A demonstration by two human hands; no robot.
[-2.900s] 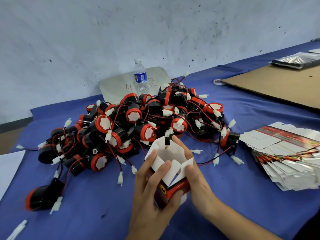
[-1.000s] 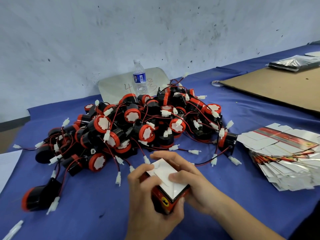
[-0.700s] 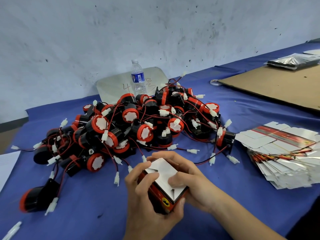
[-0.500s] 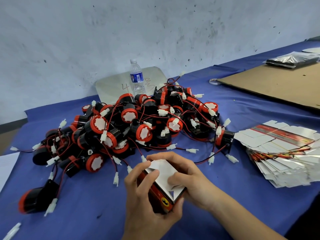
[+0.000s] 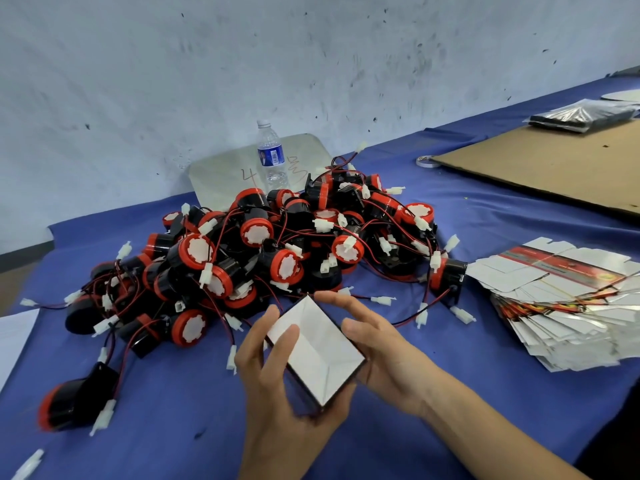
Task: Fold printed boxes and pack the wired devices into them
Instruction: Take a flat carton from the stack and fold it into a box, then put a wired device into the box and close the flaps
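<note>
White-lined box (image 5: pixel 318 351) held just in front of device pile (image 5: pixel 263 251), over blue surface (image 5: pixel 173 427); left hand (image 5: pixel 277 386) grip clamped round its near corner, right hand (image 5: pixel 381 348) grip curled on its side. Keep walls square, white side facing up; reach pile with right only.

Matt white card box (image 5: pixel 317 351), glossy plastic devices (image 5: pixel 256 233), blue cloth table cover (image 5: pixel 166 410), clear plastic bottle (image 5: pixel 272 157)
</note>
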